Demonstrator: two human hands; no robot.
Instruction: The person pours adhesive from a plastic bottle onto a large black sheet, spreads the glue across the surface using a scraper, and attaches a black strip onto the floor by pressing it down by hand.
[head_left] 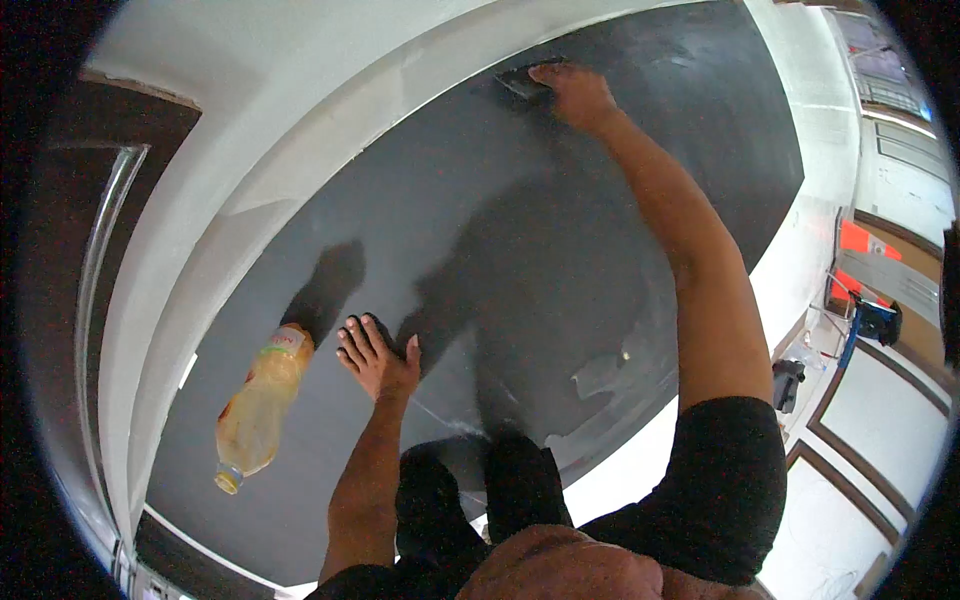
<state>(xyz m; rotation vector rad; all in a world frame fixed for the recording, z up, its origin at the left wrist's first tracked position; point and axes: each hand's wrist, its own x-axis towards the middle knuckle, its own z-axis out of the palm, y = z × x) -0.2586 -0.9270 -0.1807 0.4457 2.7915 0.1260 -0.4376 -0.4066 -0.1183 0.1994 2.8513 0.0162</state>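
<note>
A broad dark grey surface (420, 250) spreads beneath both arms. Near its upper edge my right hand (575, 92) is closed on a thin dark flat piece (522, 82), which lies against the surface. My left hand (380, 362) rests palm down at the lower left, fingers spread, holding nothing. To the left of that hand lies a clear plastic bottle (250, 425) with yellowish residue, its yellow cap (228, 482) pointing down and left. Pale smears (598, 375) mark the surface at the lower right.
A white curved rim (300, 150) borders the surface on the left and top. A dark panelled door (75, 250) stands at far left. On the right are orange and grey items (870, 240), a black object (880, 322) and white panels with brown trim (880, 410).
</note>
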